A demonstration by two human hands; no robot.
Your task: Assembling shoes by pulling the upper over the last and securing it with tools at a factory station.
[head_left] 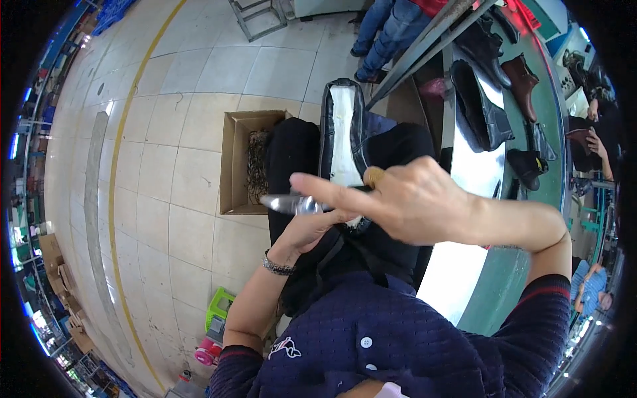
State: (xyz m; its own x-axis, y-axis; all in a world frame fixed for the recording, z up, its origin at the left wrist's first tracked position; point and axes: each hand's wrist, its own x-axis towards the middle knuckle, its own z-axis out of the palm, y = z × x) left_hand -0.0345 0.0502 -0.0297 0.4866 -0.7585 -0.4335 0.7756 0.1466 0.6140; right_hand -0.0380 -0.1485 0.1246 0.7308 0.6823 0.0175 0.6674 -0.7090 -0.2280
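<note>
A black leather shoe (325, 142) rests on my lap with its pale, soleless underside (343, 129) facing up. My left hand (308, 229) grips its near end, thumb across it, the other fingers mostly hidden. Above that, motion-blurred, comes my right hand (418, 202), index finger stretched leftward and the others curled. Under that finger a shiny metal tool with a round pivot, seemingly pliers (285, 204), points left; its handles are hidden in the right hand. A yellowish cover (373, 176) sits on one right finger.
An open cardboard box (229, 166) with small dark bits stands left of my knees. To my right, a green workbench (494, 292) carries several black and brown boots (522, 83). A metal frame bar (415, 53) slants ahead, beside another person's jeans (391, 30). A green basket (219, 304) is at lower left.
</note>
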